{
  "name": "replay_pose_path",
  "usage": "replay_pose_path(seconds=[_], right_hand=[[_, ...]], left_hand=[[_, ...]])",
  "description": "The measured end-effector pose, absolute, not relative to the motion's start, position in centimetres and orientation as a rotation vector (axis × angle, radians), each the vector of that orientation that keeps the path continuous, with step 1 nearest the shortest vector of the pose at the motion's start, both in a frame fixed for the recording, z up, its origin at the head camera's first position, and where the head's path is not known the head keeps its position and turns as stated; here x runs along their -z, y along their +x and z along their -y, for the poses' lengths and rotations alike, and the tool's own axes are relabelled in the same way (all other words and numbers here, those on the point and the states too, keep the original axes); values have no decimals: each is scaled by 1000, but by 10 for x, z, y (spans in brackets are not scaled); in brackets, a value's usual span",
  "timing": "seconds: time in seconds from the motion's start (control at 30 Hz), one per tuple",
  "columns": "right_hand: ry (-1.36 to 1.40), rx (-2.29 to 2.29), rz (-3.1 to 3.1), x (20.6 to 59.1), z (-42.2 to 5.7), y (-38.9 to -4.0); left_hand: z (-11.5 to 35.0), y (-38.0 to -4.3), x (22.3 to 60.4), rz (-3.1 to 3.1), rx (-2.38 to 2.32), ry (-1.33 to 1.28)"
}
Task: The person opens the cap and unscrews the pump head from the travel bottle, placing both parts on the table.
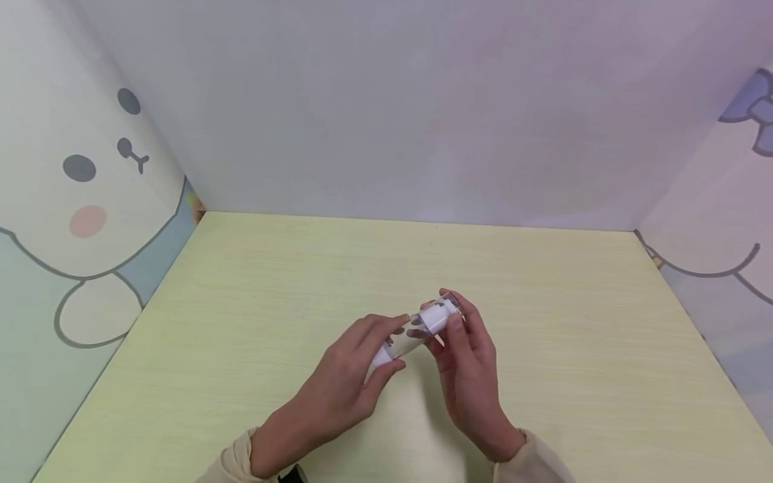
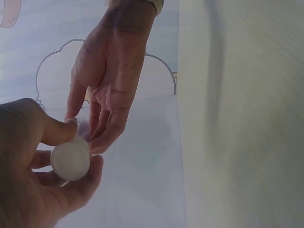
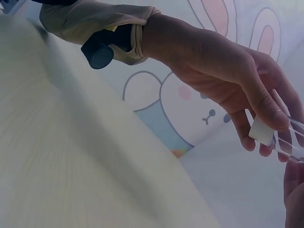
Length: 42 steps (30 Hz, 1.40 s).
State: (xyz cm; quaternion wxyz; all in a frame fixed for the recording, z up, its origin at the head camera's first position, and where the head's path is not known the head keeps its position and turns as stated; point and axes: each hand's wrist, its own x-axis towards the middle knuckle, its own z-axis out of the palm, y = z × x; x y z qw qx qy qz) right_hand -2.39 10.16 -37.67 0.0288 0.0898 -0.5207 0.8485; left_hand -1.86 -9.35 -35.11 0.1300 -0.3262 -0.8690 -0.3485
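Note:
A slim clear bottle [image 1: 404,341] with white parts at both ends is held in the air above the table, tilted up to the right. My left hand [image 1: 344,379] grips its lower white end, thumb below and fingers over the top. Around the upper end, where a clear cover encloses a white collar [image 1: 436,316], my right hand [image 1: 471,379] pinches with thumb and fingers. In the left wrist view the round white end [image 2: 70,160] faces the camera between left thumb and fingers. The right wrist view shows the white end piece [image 3: 261,131] under the left hand.
The pale yellow wooden table [image 1: 253,282] spreads below both hands. A plain grey-white wall [image 1: 410,121] stands behind it, and side panels with cartoon animals [image 1: 90,201] flank it. A dark wrist device [image 3: 99,50] sits at the left cuff.

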Motion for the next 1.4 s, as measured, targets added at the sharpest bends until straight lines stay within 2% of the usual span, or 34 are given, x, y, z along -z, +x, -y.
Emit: replay_pose_path(seconds=[0.27,0.67,1.4], right_hand=[[254,-2561,1673,374,-103,-23],[709,-2182,1767,385,-109,-27],[777,-2056,1728,372,-130,-41]], left_hand=[[94,-20,350,2527,1049,-921],[95,-21,352,2530,1010,-902],[107,-17,361,2620,973,-798]])
